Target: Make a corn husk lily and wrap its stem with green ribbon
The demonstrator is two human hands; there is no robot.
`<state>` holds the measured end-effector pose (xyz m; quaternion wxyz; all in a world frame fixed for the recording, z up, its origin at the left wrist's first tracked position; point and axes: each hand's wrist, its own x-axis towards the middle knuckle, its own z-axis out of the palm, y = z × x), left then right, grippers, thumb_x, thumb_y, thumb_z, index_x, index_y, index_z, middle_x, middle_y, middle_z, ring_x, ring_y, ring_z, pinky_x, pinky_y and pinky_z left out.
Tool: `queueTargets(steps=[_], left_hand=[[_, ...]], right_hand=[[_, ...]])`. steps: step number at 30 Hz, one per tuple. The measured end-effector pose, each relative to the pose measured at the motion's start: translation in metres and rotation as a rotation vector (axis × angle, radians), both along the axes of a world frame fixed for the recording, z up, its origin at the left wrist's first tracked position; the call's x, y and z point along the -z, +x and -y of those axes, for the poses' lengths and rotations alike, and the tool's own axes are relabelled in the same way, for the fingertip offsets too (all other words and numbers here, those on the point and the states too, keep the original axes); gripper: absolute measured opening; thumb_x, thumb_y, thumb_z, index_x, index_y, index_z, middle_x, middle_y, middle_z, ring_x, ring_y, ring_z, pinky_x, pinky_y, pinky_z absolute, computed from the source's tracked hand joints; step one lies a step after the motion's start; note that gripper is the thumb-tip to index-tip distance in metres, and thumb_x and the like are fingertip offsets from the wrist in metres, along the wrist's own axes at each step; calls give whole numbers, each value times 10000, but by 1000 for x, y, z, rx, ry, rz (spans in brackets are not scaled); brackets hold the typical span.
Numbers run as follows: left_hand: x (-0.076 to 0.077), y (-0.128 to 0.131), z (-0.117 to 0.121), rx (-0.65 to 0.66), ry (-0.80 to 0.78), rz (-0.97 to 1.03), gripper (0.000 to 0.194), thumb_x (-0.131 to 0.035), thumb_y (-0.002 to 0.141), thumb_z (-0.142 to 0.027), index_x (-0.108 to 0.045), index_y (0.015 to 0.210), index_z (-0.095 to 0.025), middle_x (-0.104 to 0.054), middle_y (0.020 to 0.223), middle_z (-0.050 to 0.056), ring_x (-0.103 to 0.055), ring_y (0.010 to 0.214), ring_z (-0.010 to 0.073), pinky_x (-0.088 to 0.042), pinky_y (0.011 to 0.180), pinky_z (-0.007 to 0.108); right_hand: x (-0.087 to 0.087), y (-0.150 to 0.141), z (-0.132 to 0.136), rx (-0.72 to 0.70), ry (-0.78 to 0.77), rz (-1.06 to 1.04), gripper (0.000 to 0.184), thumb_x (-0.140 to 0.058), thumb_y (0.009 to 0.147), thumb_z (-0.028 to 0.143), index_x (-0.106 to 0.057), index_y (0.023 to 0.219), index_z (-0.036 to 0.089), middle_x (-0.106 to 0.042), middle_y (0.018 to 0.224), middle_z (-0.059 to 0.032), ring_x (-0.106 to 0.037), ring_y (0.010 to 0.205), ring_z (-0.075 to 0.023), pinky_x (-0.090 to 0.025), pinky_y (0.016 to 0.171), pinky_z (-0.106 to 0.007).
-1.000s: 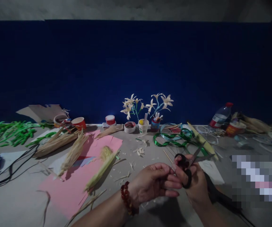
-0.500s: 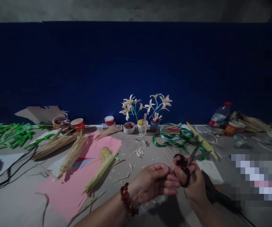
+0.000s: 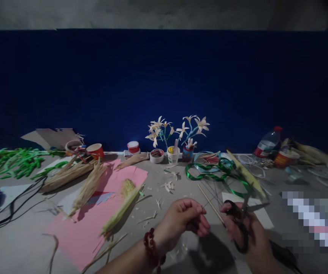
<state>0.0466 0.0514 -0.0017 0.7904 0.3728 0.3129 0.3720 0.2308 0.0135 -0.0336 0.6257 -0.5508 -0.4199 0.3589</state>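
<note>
On the table [image 3: 24, 247], a small white paper cup [image 3: 173, 158] holds something yellow and a pale upright stick; beside it, a small blue-and-red jar [image 3: 187, 154] is filled with pale sticks, and a round white tub [image 3: 156, 156] contains something dark red. The inside of the orange-red paper cup [image 3: 95, 152] cannot be made out. The right hand [image 3: 253, 238] is curled around the black-handled metal scissors [image 3: 241, 214], their blades parted and pointing away. The left hand [image 3: 183, 219] has thumb and forefinger drawn together, the other fingers loosely bent; whether it pinches anything cannot be told. Half a second ago the hands met; now they are apart, the scissors shifted right, and a thin pale stick [image 3: 211, 204] shows between them.
</note>
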Motion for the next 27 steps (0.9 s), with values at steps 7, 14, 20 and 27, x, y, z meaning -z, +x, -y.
queueTargets(steps=[7, 14, 20, 27], left_hand=[[4, -1, -3, -48, 58, -37, 283, -721, 711, -376, -631, 761, -112, -703, 593, 52, -617, 464, 123, -466, 493, 238], [3, -5, -7, -145, 87, -87, 281, -699, 720, -397, -594, 763, -140, -691, 597, 18, -607, 489, 111, -460, 538, 240], [3, -6, -4, -30, 110, -124, 303, -709, 708, -408, -608, 759, -127, -699, 582, 45, -602, 464, 122, -448, 509, 244], [2, -7, -3, 83, 111, -159, 275, -703, 698, -387, -603, 734, -133, -681, 524, 27, -583, 420, 109, -443, 496, 236]], right_hand=[[17, 10, 18, -207, -175, 249, 260, -816, 568, 368, -660, 700, 207, -626, 602, 25, -590, 540, -156, -502, 516, -236], [23, 5, 22, -254, -256, 189, 259, -791, 586, 367, -642, 718, 203, -613, 631, 27, -591, 595, -163, -496, 579, -245], [22, -7, 16, -395, -291, 275, 280, -694, 687, 422, -502, 643, 223, -434, 608, 73, -467, 526, -121, -411, 491, -225], [13, -9, 4, -562, -308, 350, 369, -666, 749, 487, -421, 654, 228, -370, 622, 77, -422, 562, -116, -365, 494, -210]])
